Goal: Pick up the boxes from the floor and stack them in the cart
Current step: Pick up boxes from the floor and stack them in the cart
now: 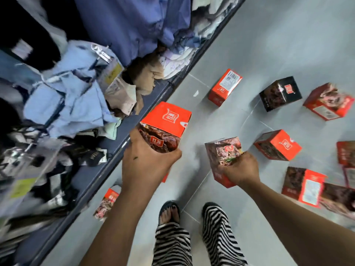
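Clutched a red box (165,123) in the left grip (146,164) and a second box (221,150) in the right grip (241,169), both off the floor (269,45), with other boxes (278,144) scattered on it beside a bin (96,177) heaped with clothes (76,104).

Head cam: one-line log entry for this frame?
left hand: grips red-top box | right hand: grips second box | floor: black box plus several red boxes not yet picked up

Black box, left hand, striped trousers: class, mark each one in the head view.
Black box (280,93): head view, on its dark top face.
Left hand (148,162): head view, on the back of the hand.
Striped trousers (219,237): head view, on the right leg.
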The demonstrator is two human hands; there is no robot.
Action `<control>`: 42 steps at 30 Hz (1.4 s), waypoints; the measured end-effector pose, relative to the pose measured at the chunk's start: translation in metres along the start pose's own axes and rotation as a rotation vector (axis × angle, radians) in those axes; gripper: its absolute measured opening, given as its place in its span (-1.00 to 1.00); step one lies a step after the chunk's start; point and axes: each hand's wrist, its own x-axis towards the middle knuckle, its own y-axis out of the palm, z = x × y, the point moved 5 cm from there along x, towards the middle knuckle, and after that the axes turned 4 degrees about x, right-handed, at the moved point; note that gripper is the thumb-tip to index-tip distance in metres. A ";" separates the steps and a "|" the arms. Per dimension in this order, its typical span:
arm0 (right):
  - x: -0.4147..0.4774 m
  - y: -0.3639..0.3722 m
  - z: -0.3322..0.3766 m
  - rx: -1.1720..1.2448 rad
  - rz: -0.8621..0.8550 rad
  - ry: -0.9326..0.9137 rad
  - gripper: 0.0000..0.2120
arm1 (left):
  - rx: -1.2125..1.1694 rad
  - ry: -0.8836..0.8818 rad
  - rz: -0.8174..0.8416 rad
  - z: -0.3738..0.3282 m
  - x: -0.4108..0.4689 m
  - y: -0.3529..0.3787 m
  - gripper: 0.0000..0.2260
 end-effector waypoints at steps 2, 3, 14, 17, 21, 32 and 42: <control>-0.033 -0.036 0.011 -0.046 0.058 -0.059 -0.26 | -0.012 -0.033 0.005 -0.016 -0.033 -0.034 -0.26; -0.048 -0.053 0.017 -0.045 0.095 -0.073 -0.22 | -0.021 -0.048 -0.001 -0.022 -0.049 -0.050 -0.23; -0.216 -0.188 0.069 -0.098 0.318 -0.272 -0.18 | -0.147 -0.240 -0.133 -0.039 -0.219 -0.203 -0.37; -0.255 -0.202 0.080 -0.206 0.351 -0.338 -0.05 | -0.195 -0.312 -0.197 -0.022 -0.262 -0.239 -0.40; -0.315 -0.215 0.113 -0.331 0.408 -0.472 -0.11 | -0.277 -0.395 -0.270 0.016 -0.321 -0.282 -0.39; -0.478 -0.154 0.201 -0.535 0.547 -0.734 0.15 | -0.563 -0.721 -0.599 0.161 -0.518 -0.354 -0.40; -0.747 -0.088 0.249 -0.515 0.731 -1.057 -0.58 | -0.687 -0.856 -0.900 0.325 -0.705 -0.411 -0.32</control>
